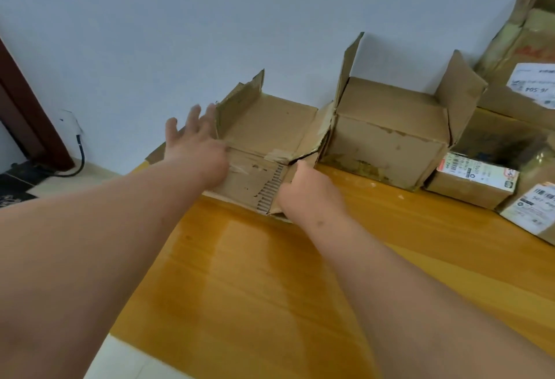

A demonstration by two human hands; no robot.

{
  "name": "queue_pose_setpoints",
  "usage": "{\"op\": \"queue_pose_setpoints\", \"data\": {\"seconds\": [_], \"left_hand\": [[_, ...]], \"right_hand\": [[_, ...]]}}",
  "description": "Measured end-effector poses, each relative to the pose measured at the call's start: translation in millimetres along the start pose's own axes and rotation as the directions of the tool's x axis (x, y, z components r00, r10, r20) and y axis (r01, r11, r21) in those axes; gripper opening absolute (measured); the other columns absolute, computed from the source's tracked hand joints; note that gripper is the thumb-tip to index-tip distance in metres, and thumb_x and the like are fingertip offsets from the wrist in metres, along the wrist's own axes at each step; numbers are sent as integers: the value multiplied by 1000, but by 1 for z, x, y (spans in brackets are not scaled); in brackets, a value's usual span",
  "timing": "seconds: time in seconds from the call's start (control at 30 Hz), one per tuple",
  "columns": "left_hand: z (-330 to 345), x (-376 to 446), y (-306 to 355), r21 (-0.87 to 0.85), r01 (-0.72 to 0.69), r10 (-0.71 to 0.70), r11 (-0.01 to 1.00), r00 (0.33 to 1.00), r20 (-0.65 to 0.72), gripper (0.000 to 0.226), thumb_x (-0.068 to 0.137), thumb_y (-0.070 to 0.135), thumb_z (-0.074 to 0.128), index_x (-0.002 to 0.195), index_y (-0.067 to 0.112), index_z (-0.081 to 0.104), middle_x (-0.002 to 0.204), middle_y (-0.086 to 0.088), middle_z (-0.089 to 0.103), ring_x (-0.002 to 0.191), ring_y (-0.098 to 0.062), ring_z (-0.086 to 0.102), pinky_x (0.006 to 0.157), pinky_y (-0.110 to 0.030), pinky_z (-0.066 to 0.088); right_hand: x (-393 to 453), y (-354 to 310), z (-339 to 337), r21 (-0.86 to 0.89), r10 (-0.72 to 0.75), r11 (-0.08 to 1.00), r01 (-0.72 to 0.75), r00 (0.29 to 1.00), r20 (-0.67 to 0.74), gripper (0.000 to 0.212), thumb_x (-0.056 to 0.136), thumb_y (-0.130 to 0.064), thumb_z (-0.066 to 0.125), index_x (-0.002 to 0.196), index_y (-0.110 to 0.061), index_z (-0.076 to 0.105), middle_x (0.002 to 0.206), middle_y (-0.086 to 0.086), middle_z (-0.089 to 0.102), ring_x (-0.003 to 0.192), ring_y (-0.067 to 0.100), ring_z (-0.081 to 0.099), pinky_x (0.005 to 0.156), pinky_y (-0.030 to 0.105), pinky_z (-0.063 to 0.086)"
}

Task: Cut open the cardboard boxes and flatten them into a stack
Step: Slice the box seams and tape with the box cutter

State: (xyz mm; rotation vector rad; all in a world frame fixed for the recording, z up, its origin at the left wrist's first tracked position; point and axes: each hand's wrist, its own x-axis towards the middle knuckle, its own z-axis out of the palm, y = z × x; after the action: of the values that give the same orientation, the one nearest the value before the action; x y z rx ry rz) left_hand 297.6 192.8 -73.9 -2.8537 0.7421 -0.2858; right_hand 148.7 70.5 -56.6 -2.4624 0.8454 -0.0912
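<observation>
A cut-open cardboard box [267,129] lies partly flattened on the wooden table [270,282] by the wall, one flap still standing at its back left. My left hand [195,144] lies on the box's left part with fingers spread and straight. My right hand [303,189] grips the box's torn near right corner, where the corrugated layer shows. To the right stands an unflattened box [387,147] with its top flaps up.
More boxes with white shipping labels [477,174] are piled at the right, a tall one [522,57] leaning on the grey wall. At the left are a dark door frame [27,108], a wall socket with a black cable [79,150] and pale floor.
</observation>
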Motion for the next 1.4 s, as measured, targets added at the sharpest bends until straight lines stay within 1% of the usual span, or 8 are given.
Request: {"op": "queue_pose_setpoints", "data": {"seconds": [0.1, 0.2, 0.4, 0.6, 0.87, 1.0, 1.17, 1.4], "left_hand": [[-1, -4, 17, -65, 45, -43, 997, 999, 28, 71, 88, 73, 19, 137, 34, 53, 161, -6, -19, 146, -34, -20, 111, -63, -2], [-3, -6, 18, -37, 92, -89, 995, 993, 76, 86, 79, 86, 13, 146, 39, 38, 160, -9, -23, 144, -40, -22, 111, -66, -6], [-2, -7, 19, 13, 43, -43, 999, 998, -40, 88, 80, 84, 11, 152, 38, -11, 156, -8, -33, 142, -39, -29, 108, -69, -15], [13, -6, 32, -237, -36, 108, 971, 948, 300, 75, 86, 77, 2, 152, 44, -8, 164, 2, -9, 150, -27, -7, 119, -56, 3], [3, -3, 34, -170, -60, 116, 984, 933, 339, 90, 75, 87, 1, 153, 43, -1, 164, 3, 0, 150, -27, 1, 117, -60, 5], [-8, -7, 41, -65, -103, 116, 993, 961, 252, 80, 85, 80, 8, 154, 39, 6, 164, 4, 1, 150, -25, 2, 116, -59, 4], [-27, -17, 60, -37, -245, 247, 969, 968, 53, 50, 98, 47, 34, 148, 40, 27, 159, -1, 20, 145, -26, 15, 116, -58, 7], [-61, -10, 101, 111, -329, 347, 938, 900, -263, 68, 92, 33, 49, 150, 33, 14, 159, -6, 14, 147, -29, 6, 114, -58, -8]], "right_hand": [[1, 7, -12, -323, 0, 946, 20, 998, 62, 35, 96, -41, 37, 127, -29, 48, 100, 3, 55, 92, 28, 52, 69, 36, 41], [1, 15, -20, -597, -18, 801, 38, 999, 38, 49, 93, -65, 35, 134, -43, 49, 136, 8, 41, 124, 32, 37, 101, 53, 29], [10, 28, -3, -571, -330, 756, 321, 940, 92, 59, 99, -48, 23, 154, -26, 26, 165, 2, -15, 150, 26, -20, 116, 58, -18], [18, 33, 3, -544, -252, 773, 327, 945, 209, 65, 99, -43, 15, 159, -19, 4, 166, 6, -7, 153, 23, -9, 119, 52, -15], [27, 33, 5, -487, -206, 820, 301, 949, 240, 68, 99, -54, 17, 158, -22, 7, 167, 1, 1, 153, 19, 2, 118, 57, -10], [23, 43, 2, -460, -266, 819, 342, 938, 224, 69, 100, -61, 16, 158, -26, 10, 167, -3, -1, 153, 17, -2, 118, 58, -11], [16, 61, -21, -378, -451, 847, 373, 881, -142, 46, 101, -38, 39, 146, -27, 43, 161, 1, 26, 149, 21, 16, 120, 52, 4], [31, 106, -84, -469, -251, 882, 47, 889, -382, 75, 91, -23, 53, 156, -20, 17, 165, 7, 3, 152, 28, 1, 121, 49, 1]]}}
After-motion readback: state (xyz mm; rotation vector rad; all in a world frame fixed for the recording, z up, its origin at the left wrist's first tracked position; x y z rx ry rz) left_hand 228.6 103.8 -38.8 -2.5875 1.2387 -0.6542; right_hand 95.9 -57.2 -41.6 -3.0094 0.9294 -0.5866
